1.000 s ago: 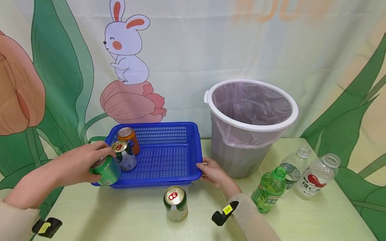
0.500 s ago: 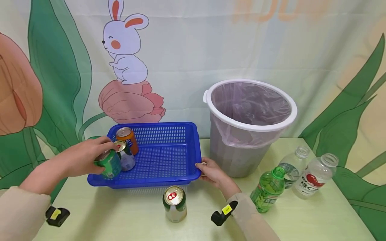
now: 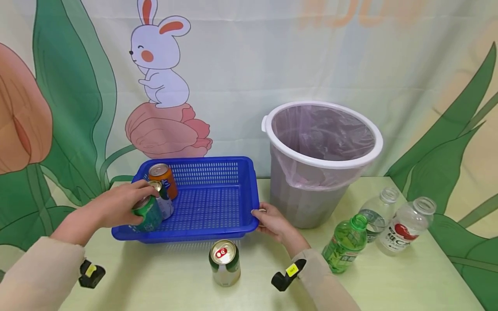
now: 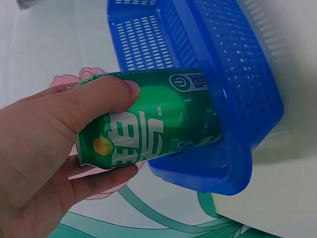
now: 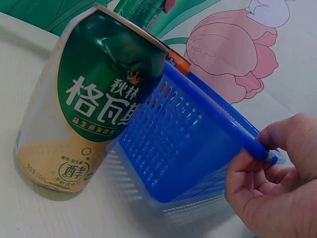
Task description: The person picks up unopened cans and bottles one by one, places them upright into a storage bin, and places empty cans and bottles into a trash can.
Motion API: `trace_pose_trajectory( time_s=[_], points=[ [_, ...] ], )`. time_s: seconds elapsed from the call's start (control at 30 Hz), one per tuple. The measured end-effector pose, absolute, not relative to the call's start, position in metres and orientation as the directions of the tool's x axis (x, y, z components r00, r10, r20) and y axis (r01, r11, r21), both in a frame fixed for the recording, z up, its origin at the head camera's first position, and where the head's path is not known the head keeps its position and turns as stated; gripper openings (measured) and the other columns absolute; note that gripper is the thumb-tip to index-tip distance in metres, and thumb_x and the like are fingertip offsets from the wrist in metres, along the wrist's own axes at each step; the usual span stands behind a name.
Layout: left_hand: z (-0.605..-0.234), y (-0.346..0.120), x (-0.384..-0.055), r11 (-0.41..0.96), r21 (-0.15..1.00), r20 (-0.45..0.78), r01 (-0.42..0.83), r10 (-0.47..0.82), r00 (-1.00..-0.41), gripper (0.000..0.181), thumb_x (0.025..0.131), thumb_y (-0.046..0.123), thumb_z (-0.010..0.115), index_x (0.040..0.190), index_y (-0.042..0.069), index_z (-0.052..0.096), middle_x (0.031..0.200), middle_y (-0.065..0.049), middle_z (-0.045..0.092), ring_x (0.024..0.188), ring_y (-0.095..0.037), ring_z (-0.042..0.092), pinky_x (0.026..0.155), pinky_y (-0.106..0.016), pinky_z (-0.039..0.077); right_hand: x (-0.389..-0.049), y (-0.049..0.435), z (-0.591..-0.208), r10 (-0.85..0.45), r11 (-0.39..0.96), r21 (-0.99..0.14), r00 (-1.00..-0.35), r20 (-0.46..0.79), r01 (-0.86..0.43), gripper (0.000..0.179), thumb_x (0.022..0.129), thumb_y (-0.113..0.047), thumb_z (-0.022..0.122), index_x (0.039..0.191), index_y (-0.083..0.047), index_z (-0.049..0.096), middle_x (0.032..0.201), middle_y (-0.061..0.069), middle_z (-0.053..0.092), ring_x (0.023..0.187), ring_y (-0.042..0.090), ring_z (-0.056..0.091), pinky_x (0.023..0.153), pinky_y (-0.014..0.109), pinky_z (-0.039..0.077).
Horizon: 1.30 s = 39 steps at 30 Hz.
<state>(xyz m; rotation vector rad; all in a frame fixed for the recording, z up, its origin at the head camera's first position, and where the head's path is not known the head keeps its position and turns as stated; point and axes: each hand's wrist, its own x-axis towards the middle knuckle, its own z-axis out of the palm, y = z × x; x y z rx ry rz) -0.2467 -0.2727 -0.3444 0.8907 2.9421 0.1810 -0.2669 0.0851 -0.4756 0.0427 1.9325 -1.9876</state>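
Observation:
My left hand [image 3: 122, 203] grips a green soda can [image 4: 148, 119] from above, thumb on one side and fingers round the other. The can is at the front left corner of the blue plastic basket [image 3: 210, 235], its lower end inside the rim. Beside it in the basket stand a gold-topped can [image 3: 166, 205] and an orange can [image 3: 165, 178]; the green can and my fingers partly cover the gold-topped one. With thumb and curled fingers my right hand [image 5: 277, 173] pinches the basket's rim at its right end.
A green-and-gold can [image 3: 225, 264] stands on the table in front of the basket. Behind my right forearm is a grey bin [image 3: 311, 203] with a plastic liner. To the right stand a green bottle [image 3: 345, 246] and two clear bottles, one with a red-and-white label [image 3: 402, 235].
My left hand has carried the green can rightward, from over the basket's left front rim to inside the corner, close against the gold-topped can. My right hand has kept its hold on the rim.

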Motion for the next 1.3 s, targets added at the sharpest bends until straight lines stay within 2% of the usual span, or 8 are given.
trace_pose_trajectory(
  time_s=[0.17,0.43,0.67,0.97,1.3],
  points=[
    [-0.353,-0.276,-0.250,0.834,0.138,-0.037,0.534,0.544,-0.839,0.054,0.066,0.013,0.081,0.115,0.010,0.057,0.115,-0.014,0.052,0.084,-0.022,0.052,0.069,-0.041,0.054,-0.267,0.084,-0.475,-0.240,0.002,-0.958,-0.930,-0.278,0.286,0.016,0.093,-0.007,0.046,0.107,0.002,0.046,0.083,0.009,0.061,0.061,0.009,0.055,0.058,0.022,0.046],
    [-0.366,-0.280,-0.255,0.850,0.141,-0.031,0.508,0.517,-0.856,0.057,0.067,0.015,0.081,0.118,0.008,0.056,0.128,-0.023,0.047,0.094,-0.032,0.056,0.075,-0.049,0.053,-0.266,0.086,-0.474,-0.241,0.002,-0.961,-0.932,-0.269,0.277,0.021,0.093,-0.007,0.046,0.111,0.004,0.045,0.084,0.010,0.060,0.062,0.010,0.055,0.057,0.022,0.046],
    [-0.374,-0.281,-0.257,0.857,0.143,-0.038,0.495,0.505,-0.863,0.056,0.067,0.016,0.081,0.117,0.007,0.057,0.124,-0.022,0.049,0.094,-0.033,0.057,0.076,-0.050,0.053,-0.266,0.085,-0.474,-0.239,0.002,-0.960,-0.932,-0.273,0.281,0.014,0.093,-0.007,0.046,0.104,0.002,0.046,0.084,0.010,0.060,0.062,0.010,0.056,0.059,0.023,0.047],
    [-0.380,-0.281,-0.259,0.866,0.147,-0.079,0.479,0.493,-0.867,0.057,0.069,0.017,0.080,0.119,0.007,0.056,0.125,-0.022,0.047,0.096,-0.036,0.056,0.079,-0.053,0.051,-0.266,0.085,-0.474,-0.239,-0.001,-0.959,-0.931,-0.274,0.282,0.015,0.093,-0.007,0.047,0.105,0.001,0.046,0.083,0.009,0.060,0.063,0.010,0.055,0.058,0.023,0.046],
    [-0.386,-0.279,-0.262,0.852,0.161,-0.085,0.499,0.515,-0.853,0.054,0.068,0.017,0.081,0.116,0.007,0.057,0.118,-0.017,0.052,0.098,-0.036,0.056,0.081,-0.054,0.050,-0.267,0.085,-0.475,-0.230,-0.001,-0.958,-0.933,-0.277,0.285,0.017,0.092,-0.007,0.047,0.107,0.002,0.047,0.085,0.010,0.061,0.062,0.010,0.055,0.058,0.023,0.046]
  ],
)
